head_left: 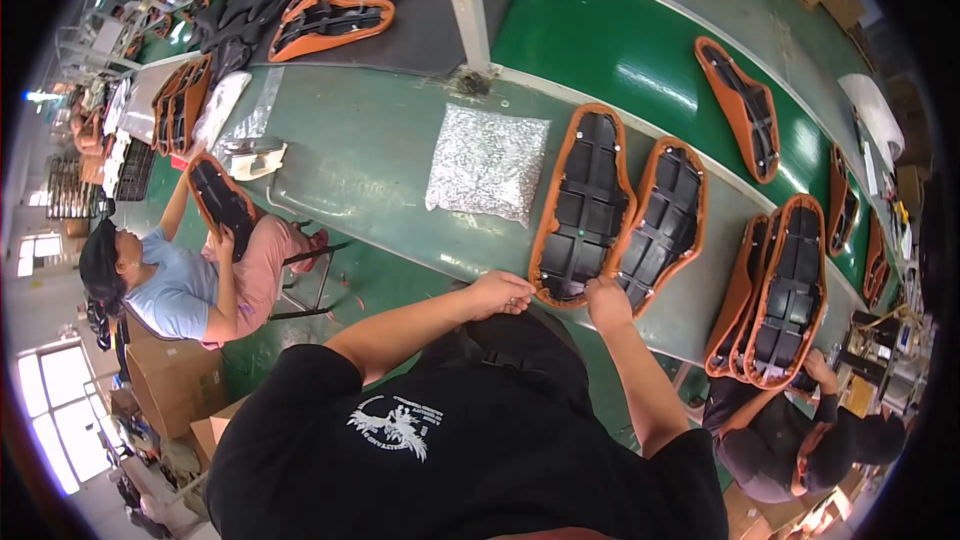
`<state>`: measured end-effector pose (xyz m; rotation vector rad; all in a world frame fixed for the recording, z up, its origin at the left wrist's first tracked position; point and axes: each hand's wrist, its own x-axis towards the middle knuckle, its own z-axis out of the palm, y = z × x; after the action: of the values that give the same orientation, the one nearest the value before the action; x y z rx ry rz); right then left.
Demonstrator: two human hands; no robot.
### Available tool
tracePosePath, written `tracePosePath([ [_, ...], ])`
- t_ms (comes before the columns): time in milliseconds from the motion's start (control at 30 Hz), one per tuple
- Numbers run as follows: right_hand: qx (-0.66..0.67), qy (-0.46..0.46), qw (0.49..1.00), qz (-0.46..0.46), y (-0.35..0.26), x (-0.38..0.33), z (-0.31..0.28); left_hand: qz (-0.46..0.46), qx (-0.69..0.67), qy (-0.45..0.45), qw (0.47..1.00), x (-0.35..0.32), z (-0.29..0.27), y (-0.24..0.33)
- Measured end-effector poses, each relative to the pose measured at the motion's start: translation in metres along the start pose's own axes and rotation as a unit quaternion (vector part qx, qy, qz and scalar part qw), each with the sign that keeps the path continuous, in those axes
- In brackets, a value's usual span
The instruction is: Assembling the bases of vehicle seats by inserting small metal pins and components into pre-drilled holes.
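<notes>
In front of me, a long panel [583,202] lies on the table, with a black ribbed plastic back and an orange-brown cover wrapped round its rim. My left hand [500,294] is closed in a pinch beside the panel's lower left corner; whatever is in its fingertips is too small to make out. The fingers of my right hand [608,304] grip the panel's near edge at its lower right. A second such panel [662,224] lies against its right side. To the left rests a clear plastic bag [488,162] full of small silvery pieces.
A stack of panels [785,290] stands at the table's right end, by a co-worker [790,445]. On the left a seated co-worker [185,280] holds another panel [221,202]. Beyond a metal post [470,25], a green belt [620,40] carries more panels.
</notes>
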<state>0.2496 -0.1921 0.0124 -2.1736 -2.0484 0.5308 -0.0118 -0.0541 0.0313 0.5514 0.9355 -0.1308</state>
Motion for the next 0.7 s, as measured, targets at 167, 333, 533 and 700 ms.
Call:
tracePosePath([
  [167, -0.095, -0.074, 0.991, 0.062, -0.01, 0.016, -0.001, 0.008, -0.02, -0.002, 1.0, 0.002, 0.001, -0.002],
  [333, -0.104, 0.012, 0.99, 0.09, -0.026, 0.009, -0.012, 0.019, -0.053, -0.022, 0.998, 0.009, -0.003, -0.008],
  [533, -0.004, -0.17, 0.974, 0.147, -0.034, -0.008, -0.038, 0.023, -0.026, -0.024, 0.999, 0.018, -0.003, -0.005],
  [700, 0.331, 0.062, 0.94, 0.044, -0.086, 0.001, -0.041, -0.009, 0.065, 0.015, 0.998, 0.011, 0.009, 0.006],
])
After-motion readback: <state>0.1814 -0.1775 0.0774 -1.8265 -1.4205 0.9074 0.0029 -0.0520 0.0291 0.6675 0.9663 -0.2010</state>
